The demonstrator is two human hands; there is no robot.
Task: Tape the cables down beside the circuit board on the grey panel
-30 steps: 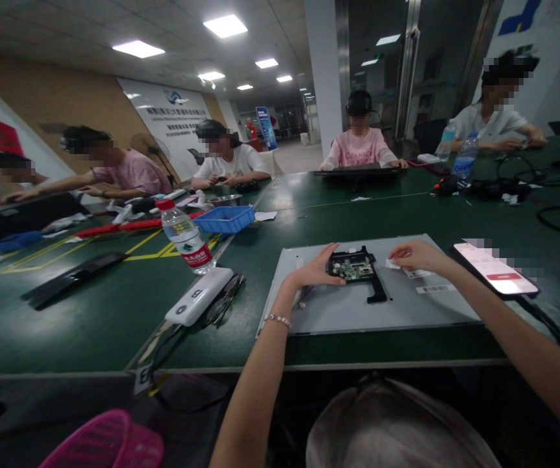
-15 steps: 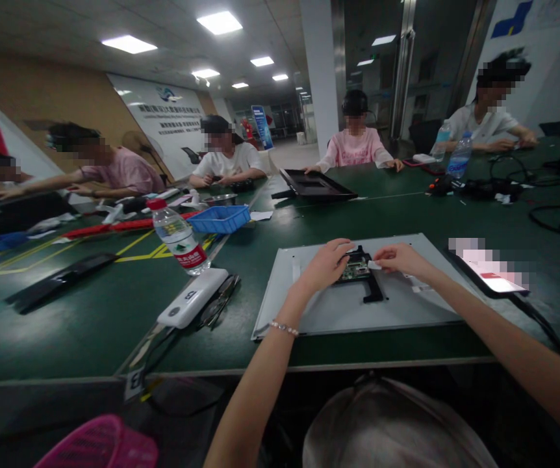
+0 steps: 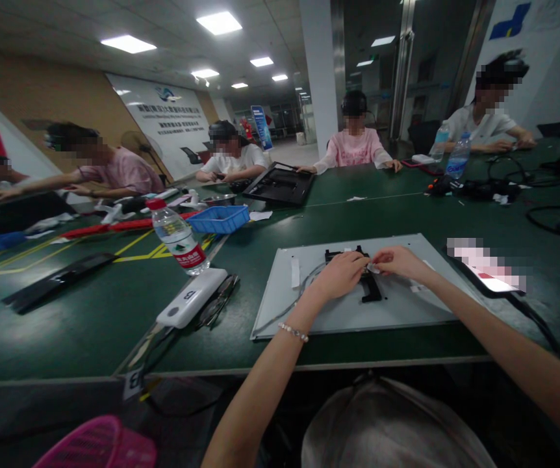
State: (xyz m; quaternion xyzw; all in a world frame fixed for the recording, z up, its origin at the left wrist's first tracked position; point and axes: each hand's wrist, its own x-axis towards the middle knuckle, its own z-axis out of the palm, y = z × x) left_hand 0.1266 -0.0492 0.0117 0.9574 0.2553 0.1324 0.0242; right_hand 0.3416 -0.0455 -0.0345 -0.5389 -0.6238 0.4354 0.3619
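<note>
A pale flat panel (image 3: 407, 309) lies on the green table, with a black bracket (image 3: 371, 287) and a circuit board mostly hidden under my hands. My left hand (image 3: 343, 273) rests over the board, its fingertips together at the bracket's right part; what they hold, if anything, is hidden. Close beside it, my right hand (image 3: 394, 261) pinches a small whitish piece (image 3: 372, 267) at the board's right edge. A thin grey cable (image 3: 290, 307) runs across the panel's left side, and a white strip (image 3: 295, 273) lies near it.
Left of the panel are a white power bank (image 3: 193, 298), glasses (image 3: 219, 302), a water bottle (image 3: 178, 237) and a blue tray (image 3: 220, 220). A lit phone (image 3: 494, 276) lies to the right. Across the table, a person's hand touches a black frame (image 3: 282, 184).
My left hand has moved right, nearer my right hand. The grey cable and more of the bracket's upper left now show. The black frame across the table has moved left.
</note>
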